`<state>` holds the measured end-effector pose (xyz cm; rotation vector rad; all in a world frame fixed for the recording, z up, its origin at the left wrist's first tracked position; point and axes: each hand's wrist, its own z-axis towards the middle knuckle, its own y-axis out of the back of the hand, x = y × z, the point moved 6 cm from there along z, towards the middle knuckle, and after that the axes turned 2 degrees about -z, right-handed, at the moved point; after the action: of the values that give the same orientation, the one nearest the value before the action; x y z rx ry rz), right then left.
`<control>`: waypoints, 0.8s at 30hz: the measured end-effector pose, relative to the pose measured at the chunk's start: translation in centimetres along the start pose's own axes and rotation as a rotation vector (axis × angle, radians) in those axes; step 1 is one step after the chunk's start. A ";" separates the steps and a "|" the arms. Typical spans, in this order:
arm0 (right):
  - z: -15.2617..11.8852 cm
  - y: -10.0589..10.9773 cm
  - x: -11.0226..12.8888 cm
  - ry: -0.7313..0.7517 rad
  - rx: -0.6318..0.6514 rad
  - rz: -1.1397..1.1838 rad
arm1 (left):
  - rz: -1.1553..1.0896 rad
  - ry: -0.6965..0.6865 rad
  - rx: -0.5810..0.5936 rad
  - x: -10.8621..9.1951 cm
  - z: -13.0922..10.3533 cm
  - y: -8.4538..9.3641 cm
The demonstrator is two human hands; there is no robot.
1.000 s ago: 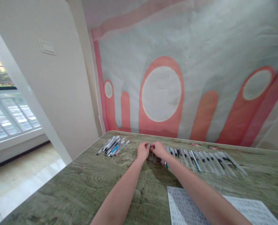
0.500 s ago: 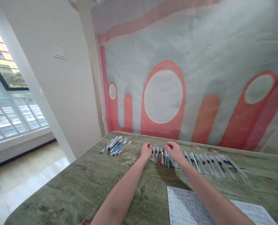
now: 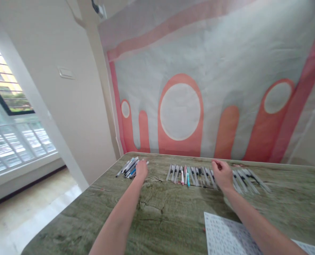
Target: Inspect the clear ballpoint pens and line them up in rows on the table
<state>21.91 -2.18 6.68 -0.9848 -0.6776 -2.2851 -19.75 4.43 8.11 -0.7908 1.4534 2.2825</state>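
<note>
My left hand (image 3: 142, 169) is over the right side of a loose pile of pens (image 3: 127, 168) at the table's far left. Its fingers point down among the pens, and their tips are hidden, so a grip cannot be made out. Above the right part of a long row of pens (image 3: 197, 173) is my right hand (image 3: 223, 174), its fingers curled in with thumb and forefinger close together. Whatever it may hold is too small to tell. Most pens in the row are clear with dark parts; a pink-and-white pen (image 3: 182, 177) and a turquoise pen (image 3: 188, 179) stand out.
A printed sheet of paper (image 3: 226, 232) lies on the wood-grain table (image 3: 157, 216) near the front right, partly under my right forearm. Behind the table's far edge rises a wall covering (image 3: 152, 81) with red shapes. A window (image 3: 11, 85) is at the left.
My left hand has moved left from the row's left end to the loose pile. My right hand has shifted right along the row. The view has shifted slightly.
</note>
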 end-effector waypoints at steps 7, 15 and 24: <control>0.3 6.5 -2.0 0.022 -0.248 -0.127 | 0.208 -0.043 -0.003 -0.4 -1.0 -0.6; 1.1 12.1 -7.0 -0.210 -0.507 -0.205 | -0.045 -0.120 0.015 -5.7 -1.0 -1.7; 0.8 13.3 -9.1 -0.233 -0.555 -0.237 | -1.138 0.282 0.867 -20.4 -15.5 -11.9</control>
<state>36.28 -8.61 3.22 -1.5116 -0.2505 -2.6617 7.22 -3.93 6.69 -1.1934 1.3398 0.6438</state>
